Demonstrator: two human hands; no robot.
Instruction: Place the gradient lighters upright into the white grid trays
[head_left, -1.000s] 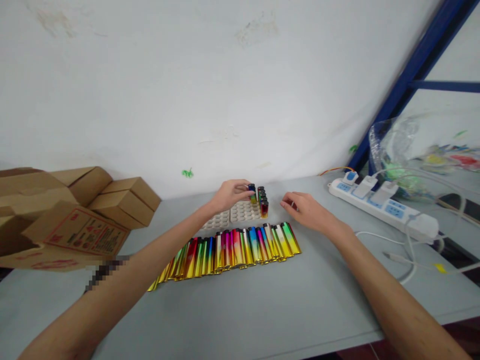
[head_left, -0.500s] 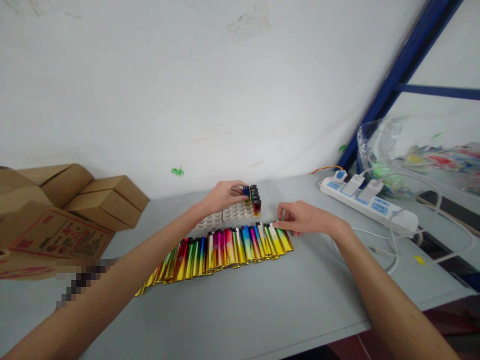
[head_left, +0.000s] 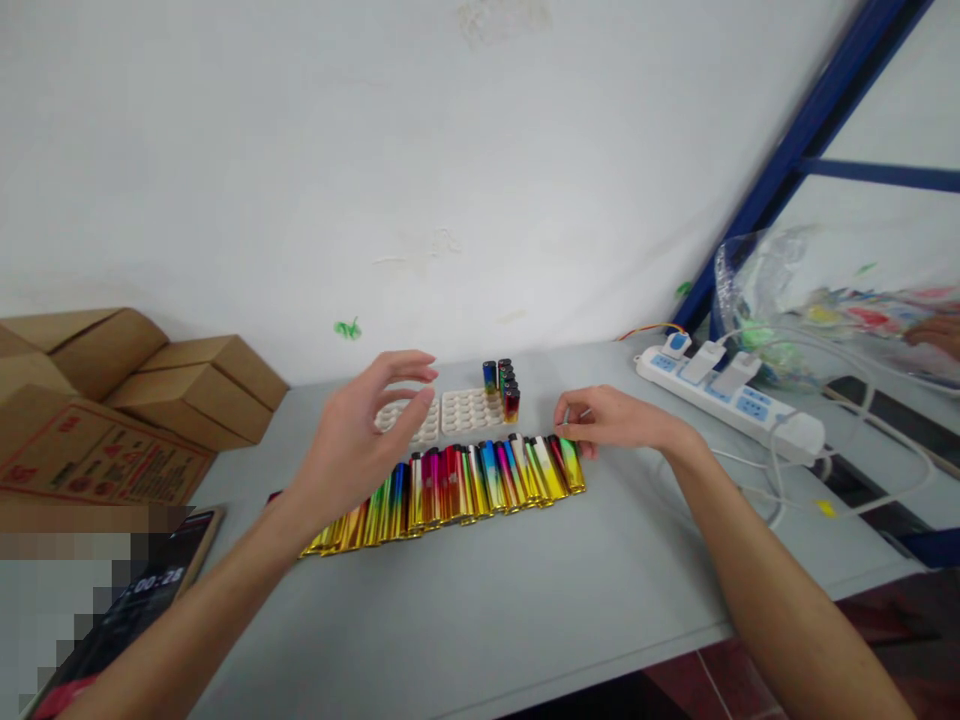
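On the tabletop (head_left: 487, 620), behind our row of lighters (head_left: 452, 490), the white tray (head_left: 466, 412) has gained one: our left hand (head_left: 352, 430) has released the blue lighter (head_left: 490, 378), upright there, and drawn back, fingers spread, empty. Our right hand (head_left: 611, 415) curls at the row's right end; we cannot tell its grip.

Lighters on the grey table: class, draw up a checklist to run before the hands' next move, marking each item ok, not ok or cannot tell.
1. Left hand free: ok, fingers parted, nothing held.
2. Right hand at the right end of the lying lighters: ok.
3. Right hand's grip firm: cannot tell, contact unclear.
4. Standing lighters upright at the right tray's right end: ok.
5. Left tray in full view: not ok, the left hand partly covers it.
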